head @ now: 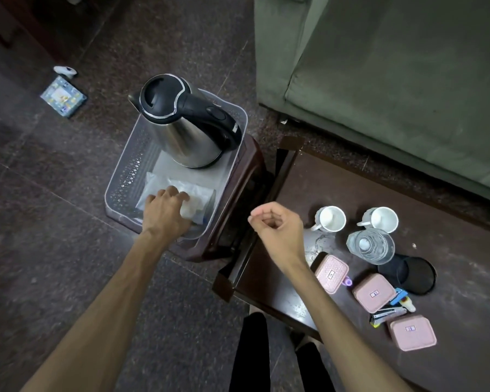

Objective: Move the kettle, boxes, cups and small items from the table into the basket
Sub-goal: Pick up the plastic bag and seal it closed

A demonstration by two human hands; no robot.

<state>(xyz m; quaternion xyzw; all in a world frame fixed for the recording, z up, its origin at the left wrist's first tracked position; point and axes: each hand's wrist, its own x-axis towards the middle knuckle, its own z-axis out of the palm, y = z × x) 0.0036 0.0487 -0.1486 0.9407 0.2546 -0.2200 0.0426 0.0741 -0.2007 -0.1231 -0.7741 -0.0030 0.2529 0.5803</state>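
Left hand [164, 207] grips a white packet [178, 193] inside the basket [119, 190] beside the kettle [187, 128], right hand [275, 224] curled empty, while two cups [330, 219], three pink boxes [374, 292] and small items [391, 309] remain on the bench [464, 292].

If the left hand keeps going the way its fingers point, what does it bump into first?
The left hand already rests on the white packets in the basket. Going on past them, it would probably meet the kettle first, though depth is hard to judge.
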